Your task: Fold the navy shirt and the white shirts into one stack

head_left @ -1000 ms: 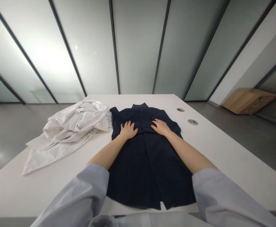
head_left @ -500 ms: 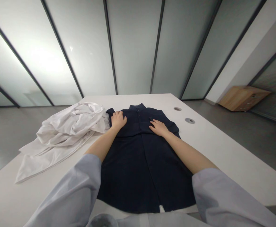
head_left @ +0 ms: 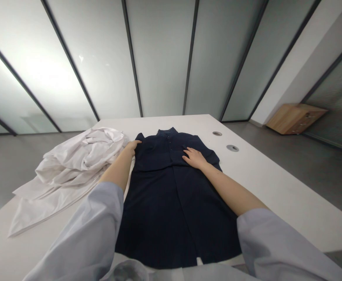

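Note:
A dark navy button-front shirt (head_left: 162, 203) lies spread front side up, its collar at the far end and its hem toward me. At the shirt's left edge, near the sleeve, my left hand (head_left: 133, 145) is closed on the fabric; some of its fingers are hidden. My right hand (head_left: 195, 157) rests flat on the right chest of the shirt with its fingers apart. A few creases cross the shirt below the chest.
Both garments are on a white table (head_left: 276, 203). A crumpled white cloth (head_left: 80, 156) is heaped at the left, close to my left hand. Two round cable holes (head_left: 233, 148) are in the tabletop at right. Beyond stand frosted glass panels (head_left: 159, 58) and a wooden cabinet (head_left: 287, 118).
My left hand has moved left from the shirt's chest to its sleeve edge and closed there. The right hand stays on the shirt. The view has shifted slightly.

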Demonstrator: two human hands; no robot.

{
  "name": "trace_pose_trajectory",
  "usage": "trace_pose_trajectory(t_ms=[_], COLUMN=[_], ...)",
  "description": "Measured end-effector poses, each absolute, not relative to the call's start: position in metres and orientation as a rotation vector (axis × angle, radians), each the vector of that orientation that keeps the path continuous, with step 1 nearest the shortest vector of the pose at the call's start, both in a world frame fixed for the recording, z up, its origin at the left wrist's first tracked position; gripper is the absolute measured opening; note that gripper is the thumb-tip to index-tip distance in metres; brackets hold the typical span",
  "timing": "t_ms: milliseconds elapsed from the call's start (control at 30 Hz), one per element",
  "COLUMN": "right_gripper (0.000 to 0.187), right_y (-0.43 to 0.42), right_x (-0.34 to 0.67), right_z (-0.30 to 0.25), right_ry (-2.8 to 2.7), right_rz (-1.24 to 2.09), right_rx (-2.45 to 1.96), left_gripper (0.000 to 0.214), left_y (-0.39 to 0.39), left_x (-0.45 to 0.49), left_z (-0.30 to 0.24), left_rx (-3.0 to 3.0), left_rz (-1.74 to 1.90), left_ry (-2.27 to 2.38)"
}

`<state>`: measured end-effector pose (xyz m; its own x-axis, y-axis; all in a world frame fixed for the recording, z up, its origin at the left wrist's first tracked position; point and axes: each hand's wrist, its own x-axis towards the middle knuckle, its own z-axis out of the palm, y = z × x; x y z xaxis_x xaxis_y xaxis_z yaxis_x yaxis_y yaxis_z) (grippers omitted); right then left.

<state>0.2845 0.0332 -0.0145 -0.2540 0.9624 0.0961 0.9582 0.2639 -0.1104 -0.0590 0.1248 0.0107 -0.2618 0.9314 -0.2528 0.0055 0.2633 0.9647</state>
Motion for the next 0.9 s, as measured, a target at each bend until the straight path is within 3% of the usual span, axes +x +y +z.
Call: trace_pose_trajectory(t_ms=[167,367,700,800,900], right_gripper=[0.056,0.055,0.056,0.056,0.056], right_y=[0.033,0.033,0.03,0.029,0.03], right_x=[0.284,0.284,0.282,0.282,0.282], right_z=[-0.015,-0.014,-0.009,-0.008,-0.009], right_ry=[-2.377,-2.365,-2.363,-2.368,-2.365], right_rz=[0.034,0.048,0.072,0.059,0.057], right_rx=[-1.825,-1.823,-1.849,-1.842,-1.841], left_gripper=[0.016,0.012,0.03,0.026,0.02], left_y=[0.113,0.103,0.114,0.112,0.11], left_x=[-0.061,-0.07,-0.084,-0.091,-0.09], left_z=[0.022,0.04,0.069,0.072,0.074], left_rx=[0.774,0.694,1.231,1.36,1.343], left_rz=[1.215,1.229,1.237,1.019,1.057], left_ry=[1.279,1.079,1.979,1.999,1.839])
